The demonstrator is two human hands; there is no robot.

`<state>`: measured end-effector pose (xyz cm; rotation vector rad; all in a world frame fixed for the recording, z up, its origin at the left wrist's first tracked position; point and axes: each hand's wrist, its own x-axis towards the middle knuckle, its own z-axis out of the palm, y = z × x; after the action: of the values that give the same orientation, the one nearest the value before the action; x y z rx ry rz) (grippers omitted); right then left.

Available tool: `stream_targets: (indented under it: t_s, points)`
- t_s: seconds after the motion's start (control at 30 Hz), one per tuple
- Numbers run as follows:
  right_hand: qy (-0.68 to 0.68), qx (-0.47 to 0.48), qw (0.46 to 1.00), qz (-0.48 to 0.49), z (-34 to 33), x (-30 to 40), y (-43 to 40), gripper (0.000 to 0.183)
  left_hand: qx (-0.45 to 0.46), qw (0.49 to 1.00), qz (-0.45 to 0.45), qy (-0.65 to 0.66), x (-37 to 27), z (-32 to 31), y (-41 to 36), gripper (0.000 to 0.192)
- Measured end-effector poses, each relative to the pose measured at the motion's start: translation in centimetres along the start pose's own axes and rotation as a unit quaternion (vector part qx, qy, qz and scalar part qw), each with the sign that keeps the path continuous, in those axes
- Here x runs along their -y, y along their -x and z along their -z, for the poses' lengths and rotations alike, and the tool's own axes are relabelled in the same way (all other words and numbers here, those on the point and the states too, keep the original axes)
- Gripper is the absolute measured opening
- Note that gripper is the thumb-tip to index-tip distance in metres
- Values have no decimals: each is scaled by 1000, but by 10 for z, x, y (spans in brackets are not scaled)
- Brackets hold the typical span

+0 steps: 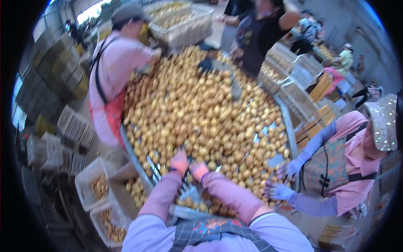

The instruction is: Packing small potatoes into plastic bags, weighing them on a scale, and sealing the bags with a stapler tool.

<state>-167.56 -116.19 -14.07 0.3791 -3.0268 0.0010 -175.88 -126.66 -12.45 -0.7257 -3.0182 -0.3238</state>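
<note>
A large heap of round, yellow-brown produce [201, 110] covers the metal-edged table [285, 116] before me; blur hides its exact kind. My left hand [180, 162], in a pinkish-orange glove, reaches into the near side of the heap. Close to its right is my right hand [199, 170], gloved alike and touching the pile. The fingers of both are blurred or hidden among the pieces, so any grip is unclear. Dark slats [154, 167] show in the table's surface left of my hands. A few pieces lie between my forearms and the near rim.
A co-worker's lavender-gloved hands [280, 190] work at the right edge. Another person [116, 72] leans in from the left, and a dark-clothed one [252, 41] stands opposite. White plastic crates [94, 208] of produce sit at lower left; more crates [299, 97] are stacked behind the right rim.
</note>
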Motion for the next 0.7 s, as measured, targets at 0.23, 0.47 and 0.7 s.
stream_targets:
  t_s: [0.23, 0.47, 0.7]
  points:
    - [-214, 15, 975, -53, 39, 6, 104, 20, 70, 995, -72, -5, -25, 38, 51, 36]
    - [-279, 67, 927, -241, 56, 10, 174, 25, 120, 989, -78, 27, -3, 35, 112, 49]
    - [-431, -105, 832, -332, 49, -4, 192, 20, 32, 976, 178, 123, -25, 17, 86, 43]
